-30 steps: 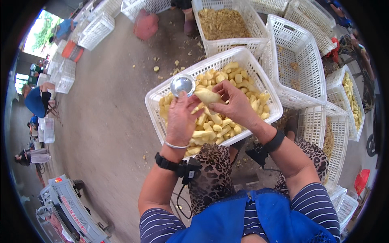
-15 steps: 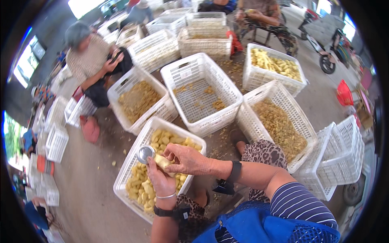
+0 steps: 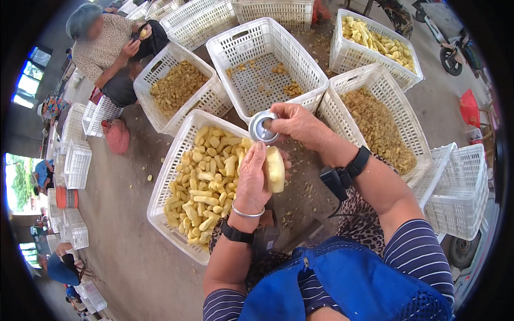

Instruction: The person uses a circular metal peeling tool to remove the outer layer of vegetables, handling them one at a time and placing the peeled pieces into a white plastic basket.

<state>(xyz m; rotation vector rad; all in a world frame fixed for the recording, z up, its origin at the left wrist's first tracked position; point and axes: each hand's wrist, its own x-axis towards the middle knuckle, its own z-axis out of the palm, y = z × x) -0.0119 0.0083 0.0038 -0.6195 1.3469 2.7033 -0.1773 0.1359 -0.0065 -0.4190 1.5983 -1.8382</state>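
A pale yellow peeled chunk (image 3: pixel 275 169), long and blocky, is held upright in my left hand (image 3: pixel 252 179), which is closed around it. My right hand (image 3: pixel 301 127) pinches a round silver metal tool (image 3: pixel 263 127) with a dished, ring-like face, just above the chunk. The tip of my left thumb is close to the tool's lower rim; whether it touches, I cannot tell. Some right fingers are hidden behind the chunk. Below and left of my hands stands a white slotted crate (image 3: pixel 160 206), filled with similar yellow peeled pieces (image 3: pixel 206 184).
Ahead is a white crate (image 3: pixel 214 45) with a few scraps on its bottom. Crates of brown peelings stand left (image 3: pixel 179 88) and right (image 3: pixel 377 128). Another crate of yellow pieces (image 3: pixel 377 43) is far right. Stacked crates (image 3: pixel 455 187) stand at right. A person (image 3: pixel 107 48) sits far left.
My right hand has moved off the chunk and up to the metal tool. Both hands have shifted right, and the chunk is now upright. The view has tipped downward.
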